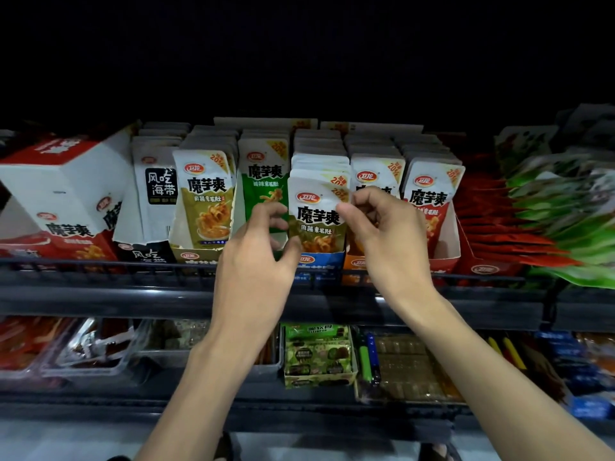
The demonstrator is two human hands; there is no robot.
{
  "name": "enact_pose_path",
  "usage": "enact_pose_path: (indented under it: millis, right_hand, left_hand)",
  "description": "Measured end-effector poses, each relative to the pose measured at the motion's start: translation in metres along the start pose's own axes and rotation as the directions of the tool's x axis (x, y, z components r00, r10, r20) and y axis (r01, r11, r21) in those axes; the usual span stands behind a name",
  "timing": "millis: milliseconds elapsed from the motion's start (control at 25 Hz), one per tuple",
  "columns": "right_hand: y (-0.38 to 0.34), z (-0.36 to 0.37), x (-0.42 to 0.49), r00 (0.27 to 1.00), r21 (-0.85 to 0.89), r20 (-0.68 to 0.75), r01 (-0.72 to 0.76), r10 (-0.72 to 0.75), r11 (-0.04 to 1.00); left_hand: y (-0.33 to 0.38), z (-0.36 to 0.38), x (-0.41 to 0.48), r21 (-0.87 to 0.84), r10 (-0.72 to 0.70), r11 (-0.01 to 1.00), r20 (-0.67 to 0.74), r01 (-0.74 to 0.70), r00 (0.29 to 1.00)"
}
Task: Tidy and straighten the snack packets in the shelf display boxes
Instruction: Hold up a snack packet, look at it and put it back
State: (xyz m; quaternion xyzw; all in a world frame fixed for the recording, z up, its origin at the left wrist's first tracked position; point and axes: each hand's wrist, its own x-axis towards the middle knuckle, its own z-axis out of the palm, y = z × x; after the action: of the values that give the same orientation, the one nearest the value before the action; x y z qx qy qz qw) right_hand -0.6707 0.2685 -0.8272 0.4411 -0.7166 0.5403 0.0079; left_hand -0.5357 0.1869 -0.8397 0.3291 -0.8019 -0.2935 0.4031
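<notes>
Front packet [316,216] stands upright in blue box [321,261], mid shelf [133,294]. L hand [263,247] pinches its left edge, R hand [382,227] its top-right corner. Prob light, floppy, slick foil; hold by sealed edges.

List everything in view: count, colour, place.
front packet: one, white-olive, middle box, upper shelf
olive packets: one row, box left of it
green packets: one row, between those
seaweed packets: one row, white-black, further left
red packets: one row, right box
tilted carton: one, red-white, far left
loose packets: heap, red and green, far right
green box: one, lower shelf
left hand: grips front packet's left edge
right hand: pinches its top-right corner
</notes>
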Motion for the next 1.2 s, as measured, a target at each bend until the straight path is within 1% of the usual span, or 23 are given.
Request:
enact_pose_path:
  millis: [120, 200, 320, 400, 480, 560, 600, 760, 920, 1200]
  right_hand:
    - [-0.004, 0.0, 0.0, 1.0, 0.051, -0.02, -0.014, 0.015, 0.999]
    - [-0.009, -0.003, 0.002, 0.999, 0.135, -0.053, -0.002, 0.009, 0.991]
    - [-0.021, -0.011, 0.007, 0.989, 0.311, -0.142, 0.076, -0.032, 0.947]
    - [-0.029, -0.017, 0.011, 0.978, 0.451, -0.207, 0.121, -0.028, 0.884]
    - [-0.036, -0.019, 0.012, 0.976, 0.521, -0.218, 0.123, -0.007, 0.844]
    - [-0.04, -0.016, 0.011, 0.985, 0.529, -0.17, 0.076, 0.018, 0.845]
    - [-0.041, -0.014, 0.01, 0.989, 0.526, -0.143, 0.046, 0.035, 0.849]
    - [-0.043, -0.013, 0.009, 0.994, 0.585, -0.074, -0.024, 0.083, 0.81]
    - [-0.043, -0.013, 0.009, 0.994, 0.611, -0.059, -0.035, 0.089, 0.791]
    - [-0.044, -0.01, 0.009, 0.995, 0.622, -0.058, -0.031, 0.085, 0.782]
  left_hand:
    - [0.0, -0.001, 0.0, -0.013, -0.007, 1.0, 0.003, 0.007, 1.0]
    - [-0.001, -0.002, -0.001, -0.04, -0.005, 0.999, 0.006, 0.005, 1.0]
    - [-0.001, -0.003, 0.0, -0.084, 0.015, 0.996, -0.014, -0.016, 1.0]
    - [0.002, -0.005, -0.001, -0.153, 0.032, 0.988, -0.024, -0.036, 0.999]
    - [0.009, -0.007, -0.003, -0.299, 0.039, 0.953, -0.01, -0.04, 0.999]
    - [0.014, -0.01, -0.006, -0.444, 0.06, 0.895, 0.034, -0.039, 0.998]
    - [0.014, -0.011, -0.006, -0.484, 0.082, 0.874, 0.05, -0.047, 0.995]
    - [0.014, -0.016, -0.008, -0.572, 0.135, 0.819, 0.1, -0.054, 0.986]
    - [0.013, -0.016, -0.008, -0.602, 0.165, 0.796, 0.113, -0.064, 0.98]
    - [0.012, -0.018, -0.008, -0.598, 0.163, 0.798, 0.103, -0.07, 0.981]
